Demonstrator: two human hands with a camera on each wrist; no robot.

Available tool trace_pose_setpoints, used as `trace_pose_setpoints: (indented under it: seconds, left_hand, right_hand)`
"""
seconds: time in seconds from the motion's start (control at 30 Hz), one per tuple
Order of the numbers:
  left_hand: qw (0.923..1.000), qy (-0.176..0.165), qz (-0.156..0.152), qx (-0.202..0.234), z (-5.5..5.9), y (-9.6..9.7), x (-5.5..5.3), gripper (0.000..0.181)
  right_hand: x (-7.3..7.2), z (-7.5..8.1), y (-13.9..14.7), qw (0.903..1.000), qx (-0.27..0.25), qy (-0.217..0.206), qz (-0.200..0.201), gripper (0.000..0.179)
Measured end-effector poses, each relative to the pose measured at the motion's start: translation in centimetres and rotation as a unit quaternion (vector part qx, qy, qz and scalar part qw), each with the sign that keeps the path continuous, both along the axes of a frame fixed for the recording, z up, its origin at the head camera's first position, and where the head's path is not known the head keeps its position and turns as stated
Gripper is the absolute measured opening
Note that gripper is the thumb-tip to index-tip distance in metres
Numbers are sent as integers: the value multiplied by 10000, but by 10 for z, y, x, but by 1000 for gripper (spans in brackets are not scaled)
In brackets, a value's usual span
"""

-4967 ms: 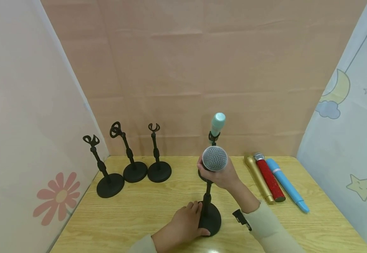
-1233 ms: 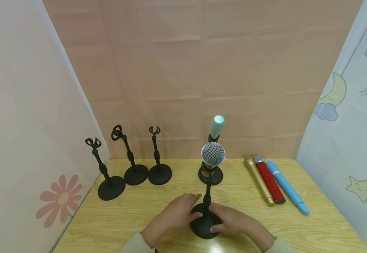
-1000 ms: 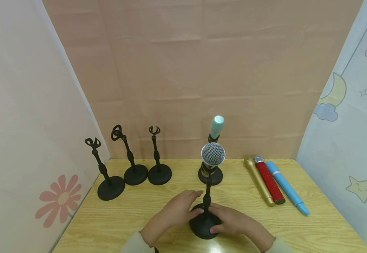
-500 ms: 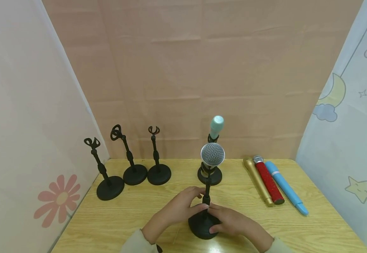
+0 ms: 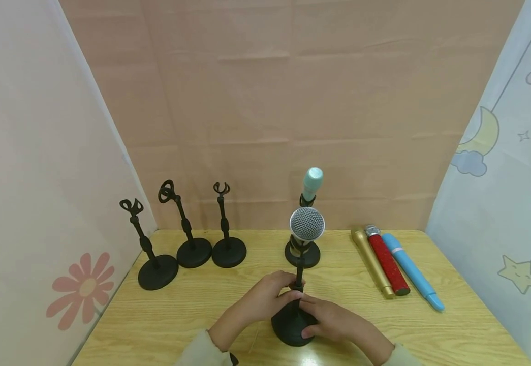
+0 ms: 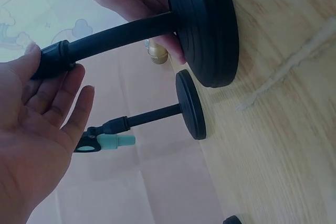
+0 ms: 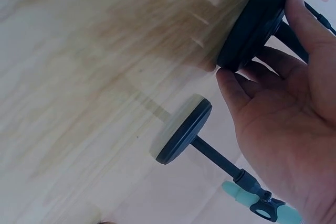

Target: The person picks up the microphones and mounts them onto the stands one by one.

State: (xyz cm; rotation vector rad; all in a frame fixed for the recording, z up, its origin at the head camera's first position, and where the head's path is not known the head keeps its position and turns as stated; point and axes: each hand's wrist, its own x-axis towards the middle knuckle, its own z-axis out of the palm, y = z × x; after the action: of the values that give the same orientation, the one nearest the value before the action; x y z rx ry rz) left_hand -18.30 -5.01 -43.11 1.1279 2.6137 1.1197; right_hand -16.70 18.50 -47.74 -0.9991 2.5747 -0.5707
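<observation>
A black microphone stand (image 5: 285,329) stands upright near the front of the table, and a microphone with a silver mesh head (image 5: 307,224) sits in its clip. My left hand (image 5: 265,299) holds the collar (image 6: 55,59) partway up the pole, thumb on one side and fingers on the other. Lower down, my right hand (image 5: 334,321) grips the round base (image 7: 258,22) at its right side, with the thumb over the top and fingertips at the rim. Behind it, a second stand (image 5: 310,258) carries a mint-green microphone (image 5: 313,183).
Three bare stands, one left (image 5: 157,273), one middle (image 5: 194,252) and one right (image 5: 228,252), stand at the back left. On the right lie a gold microphone (image 5: 372,262), a red one (image 5: 387,265) and a blue one (image 5: 412,272). Papered walls enclose the wooden table (image 5: 192,317).
My right hand has come down from the microphone to the base since the oldest frame. My left hand has left the base and, over the last second, closed in on the collar of the pole.
</observation>
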Motion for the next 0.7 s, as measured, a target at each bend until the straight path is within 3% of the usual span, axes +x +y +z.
trace_pose_setpoints:
  seconds: [0.43,0.7]
  left_hand:
    - [9995,181,183,155,-6,4,1,28]
    - [9968,435,549,374,-11,9,2,24]
  right_hand:
    - [1,2,0,10000,-31,-41,21,77]
    - [3,2,0,9999,54,116,-4,75]
